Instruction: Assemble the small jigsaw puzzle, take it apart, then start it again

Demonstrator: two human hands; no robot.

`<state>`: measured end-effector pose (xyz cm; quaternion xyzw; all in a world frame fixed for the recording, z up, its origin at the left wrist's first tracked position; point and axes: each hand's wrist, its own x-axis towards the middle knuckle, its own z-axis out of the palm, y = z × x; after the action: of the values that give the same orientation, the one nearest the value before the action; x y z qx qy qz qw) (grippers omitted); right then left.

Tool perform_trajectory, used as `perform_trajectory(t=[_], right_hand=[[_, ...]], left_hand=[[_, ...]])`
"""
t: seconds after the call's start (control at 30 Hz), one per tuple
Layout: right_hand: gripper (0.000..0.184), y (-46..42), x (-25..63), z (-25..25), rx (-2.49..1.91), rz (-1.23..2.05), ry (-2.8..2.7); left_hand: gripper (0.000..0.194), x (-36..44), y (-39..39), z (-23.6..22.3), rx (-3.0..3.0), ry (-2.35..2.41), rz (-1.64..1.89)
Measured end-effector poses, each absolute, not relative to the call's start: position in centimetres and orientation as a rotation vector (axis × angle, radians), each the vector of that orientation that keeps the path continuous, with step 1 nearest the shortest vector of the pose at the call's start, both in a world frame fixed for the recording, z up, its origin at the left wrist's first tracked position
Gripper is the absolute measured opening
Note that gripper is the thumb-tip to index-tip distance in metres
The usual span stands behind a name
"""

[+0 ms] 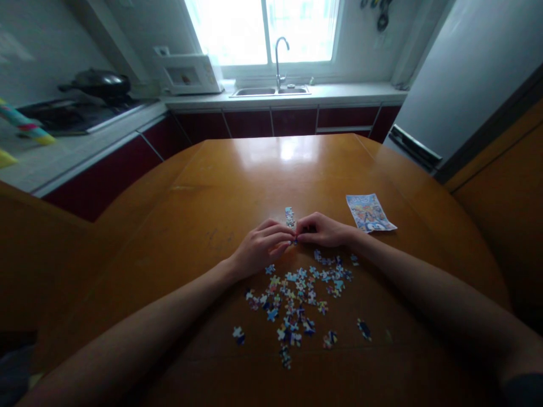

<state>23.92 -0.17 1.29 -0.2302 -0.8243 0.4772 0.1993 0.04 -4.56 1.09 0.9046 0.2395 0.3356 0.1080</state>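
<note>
A short joined strip of jigsaw puzzle pieces (289,215) lies on the table just beyond my hands. My left hand (265,244) reaches in from the left, fingers stretched out and thumb apart, its fingertips touching the near end of the strip. Opposite it, my right hand (324,229) is closed in a pinch at a small jigsaw puzzle piece (295,241), mostly covered by the fingertips. Nearer to me spreads a loose heap of jigsaw puzzle pieces (300,287), some joined in small clusters.
A printed picture sheet (370,213) lies right of my right hand on the wooden table (203,198). Stray pieces (363,329) lie around the heap. Beyond are a sink (254,91), a microwave (189,74), a wok (99,83) and a fridge (462,73).
</note>
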Motion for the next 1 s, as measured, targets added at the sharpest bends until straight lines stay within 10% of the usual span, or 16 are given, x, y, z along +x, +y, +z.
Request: perform_trajectory(t=[1.0], right_hand=[[0.018, -0.1, 23.2, 0.0, -0.792, 1.113, -2.193]], left_hand=[[0.01, -0.4, -4.5, 1.1, 2.653, 0.798, 0.791]])
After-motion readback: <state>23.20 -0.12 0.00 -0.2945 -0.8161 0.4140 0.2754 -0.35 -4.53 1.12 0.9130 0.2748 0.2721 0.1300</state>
